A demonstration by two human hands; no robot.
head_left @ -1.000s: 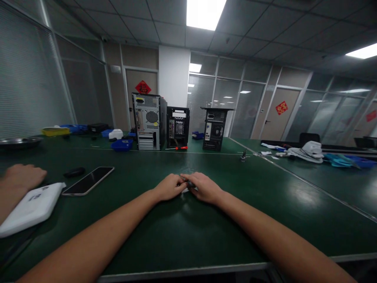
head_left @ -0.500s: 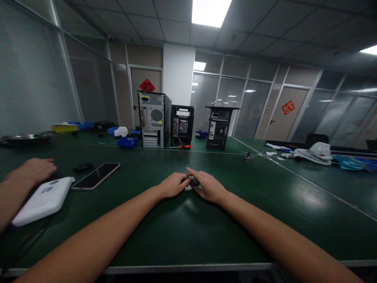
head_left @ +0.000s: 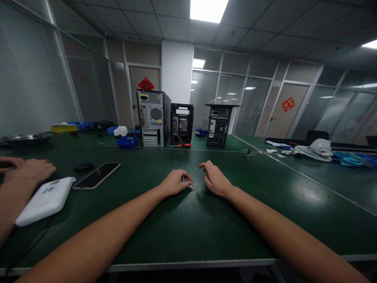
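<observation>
My left hand (head_left: 176, 182) hovers low over the green table (head_left: 188, 232), its fingers curled in and the thumb brought close to the index finger. A dark spot shows between those fingertips, too small to make out. To its right, a hand's width away, my right hand (head_left: 216, 179) is open over the table. Its fingers point forward, apart from the thumb, and nothing shows in them. Between both hands lies only the table surface with a bright reflection.
Another person's hands (head_left: 29, 173) rest at the left beside a white power bank-like box (head_left: 44, 202). A phone (head_left: 97, 175) and a black oval object (head_left: 83, 168) lie nearby. Computer cases (head_left: 153, 118) stand at the back, with a red screwdriver (head_left: 185, 145) and blue bin (head_left: 127, 142).
My hands, which met around a small dark object, have moved apart. The right hand shifted right and opened. The dark object is no longer visible between them. A second hand of the other person appeared.
</observation>
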